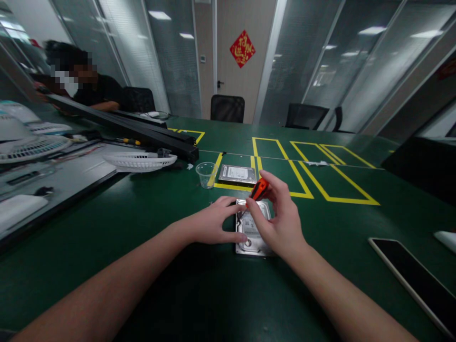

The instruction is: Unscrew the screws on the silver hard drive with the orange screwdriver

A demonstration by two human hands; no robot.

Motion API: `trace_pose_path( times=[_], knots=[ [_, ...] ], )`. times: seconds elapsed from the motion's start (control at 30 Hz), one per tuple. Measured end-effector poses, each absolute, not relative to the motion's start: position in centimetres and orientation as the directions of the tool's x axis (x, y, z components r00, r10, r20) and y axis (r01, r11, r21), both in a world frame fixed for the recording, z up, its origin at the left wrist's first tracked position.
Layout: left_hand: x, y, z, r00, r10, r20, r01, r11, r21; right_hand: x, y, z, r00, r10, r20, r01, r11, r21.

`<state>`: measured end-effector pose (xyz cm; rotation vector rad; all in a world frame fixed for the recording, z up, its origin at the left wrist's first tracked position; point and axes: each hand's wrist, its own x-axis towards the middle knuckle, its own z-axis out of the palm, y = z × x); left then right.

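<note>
A silver hard drive lies flat on the green table in front of me. My right hand is closed around an orange and black screwdriver, tilted with its shaft down toward the drive's upper left part. Where the tip meets the drive is too small to make out. My left hand lies across the drive's left edge, thumb and forefinger spread apart and resting on its top. Beyond them, a second hard drive sits inside a yellow tape outline, beside a clear plastic cup.
White fan grilles, long black bars and a grey panel crowd the left side. A phone lies at the right. Another person sits at the far left. Yellow tape outlines mark the table.
</note>
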<state>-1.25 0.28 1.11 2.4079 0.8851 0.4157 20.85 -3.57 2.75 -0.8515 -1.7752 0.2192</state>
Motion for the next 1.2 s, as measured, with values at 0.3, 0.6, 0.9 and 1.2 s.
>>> trace_pose_path(
  times=[0.3, 0.6, 0.9, 1.2],
  knots=[
    [-1.23, 0.3, 1.1, 0.738, 0.664, 0.119, 0.487, -0.647, 0.587, 20.93, -3.55, 3.19, -0.136, 0.61, 0.781, 0.494, 0.725, -0.48],
    [-1.32, 0.36, 1.01, 0.737, 0.665, 0.12, 0.486, -0.645, 0.59, 20.77, -3.93, 2.93, -0.176, 0.658, 0.732, 0.423, 0.722, -0.548],
    [-1.22, 0.39, 0.79, 0.731, 0.67, 0.128, 0.484, -0.642, 0.595, 20.72, -3.59, 2.62, -0.148, 0.629, 0.763, 0.431, 0.735, -0.523],
    [-1.36, 0.41, 0.78, 0.729, 0.671, 0.134, 0.486, -0.646, 0.589, 20.81, -3.56, 2.74, -0.137, 0.62, 0.772, 0.462, 0.73, -0.504]
  ],
)
